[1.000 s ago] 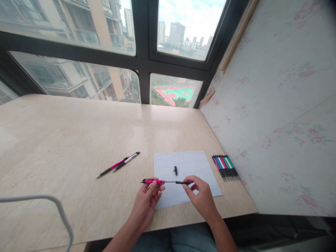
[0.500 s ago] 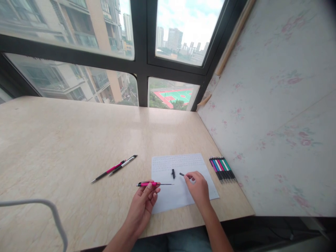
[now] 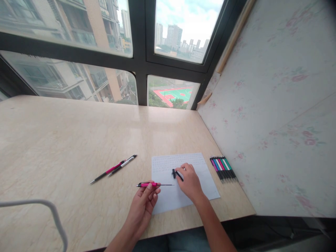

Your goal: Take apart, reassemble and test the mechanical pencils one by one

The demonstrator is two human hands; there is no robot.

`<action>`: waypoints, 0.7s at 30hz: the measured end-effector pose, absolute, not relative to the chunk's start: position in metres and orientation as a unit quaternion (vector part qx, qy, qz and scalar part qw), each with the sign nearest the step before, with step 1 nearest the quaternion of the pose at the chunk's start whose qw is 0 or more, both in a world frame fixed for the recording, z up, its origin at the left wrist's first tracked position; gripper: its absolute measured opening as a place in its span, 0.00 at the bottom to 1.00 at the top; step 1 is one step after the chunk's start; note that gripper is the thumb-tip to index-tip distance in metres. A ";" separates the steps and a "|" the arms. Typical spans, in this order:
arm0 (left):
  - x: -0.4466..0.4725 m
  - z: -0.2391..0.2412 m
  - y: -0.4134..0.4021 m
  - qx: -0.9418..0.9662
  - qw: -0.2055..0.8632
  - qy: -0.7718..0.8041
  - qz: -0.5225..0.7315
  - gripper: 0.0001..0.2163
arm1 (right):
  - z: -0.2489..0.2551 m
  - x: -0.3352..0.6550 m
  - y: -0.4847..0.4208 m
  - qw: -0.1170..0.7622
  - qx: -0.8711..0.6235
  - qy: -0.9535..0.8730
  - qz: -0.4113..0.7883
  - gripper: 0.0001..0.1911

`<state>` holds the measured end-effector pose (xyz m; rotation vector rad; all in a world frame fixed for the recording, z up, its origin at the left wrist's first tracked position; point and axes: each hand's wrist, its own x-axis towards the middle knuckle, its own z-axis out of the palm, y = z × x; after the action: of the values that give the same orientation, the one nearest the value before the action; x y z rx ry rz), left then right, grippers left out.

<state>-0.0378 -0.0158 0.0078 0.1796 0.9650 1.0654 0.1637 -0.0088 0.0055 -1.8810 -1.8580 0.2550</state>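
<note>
My left hand (image 3: pixel 144 204) pinches a pink pen barrel (image 3: pixel 148 184) with black ends. A thin dark refill (image 3: pixel 166 184) sticks out of it toward the right, over the paper. My right hand (image 3: pixel 189 180) is closed on a slim black pen part (image 3: pixel 180 176), held at a slant between thumb and fingers. Just left of those fingertips, a small black piece (image 3: pixel 173 174) lies on the written sheet of paper (image 3: pixel 162 203). Whether the held part touches that piece, I cannot tell.
Two pens, one pink and black (image 3: pixel 107 172), one white and black (image 3: pixel 122 165), lie on the marbled table (image 3: pixel 78 140) at left. A row of several coloured pens (image 3: pixel 223 169) lies by the wall. A grey cable (image 3: pixel 52 210) curves at lower left.
My right hand has moved left and slightly up, bringing the slim black part close to the black piece on the paper. My left hand stays nearly still with the pink barrel.
</note>
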 end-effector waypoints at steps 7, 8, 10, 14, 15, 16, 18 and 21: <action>-0.038 0.007 -0.016 0.082 0.749 0.446 0.483 0.04 | 0.010 0.166 -0.001 0.209 -0.674 -0.701 0.107 0.14; -0.038 0.006 -0.016 0.084 0.749 0.445 0.484 0.04 | 0.010 0.166 -0.001 0.208 -0.673 -0.701 0.109 0.13; -0.038 0.004 -0.016 0.089 0.749 0.444 0.484 0.04 | 0.012 0.167 0.001 0.209 -0.670 -0.704 0.113 0.13; -0.038 0.003 -0.016 0.094 0.747 0.447 0.483 0.04 | 0.012 0.167 0.003 0.213 -0.664 -0.707 0.120 0.13; -0.038 0.004 -0.016 0.094 0.746 0.448 0.483 0.04 | 0.012 0.167 0.003 0.214 -0.663 -0.707 0.121 0.13; -0.038 0.004 -0.016 0.094 0.746 0.449 0.483 0.04 | 0.011 0.167 0.003 0.214 -0.663 -0.707 0.123 0.12; -0.038 0.005 -0.016 0.093 0.747 0.448 0.482 0.04 | 0.010 0.167 0.004 0.215 -0.660 -0.709 0.127 0.12; -0.038 0.005 -0.016 0.093 0.750 0.444 0.482 0.04 | 0.009 0.167 0.005 0.220 -0.656 -0.709 0.135 0.11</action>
<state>-0.0379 -0.0158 0.0050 0.2029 0.9706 1.0535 0.1673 0.0049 0.0086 -1.8140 -1.9606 0.3740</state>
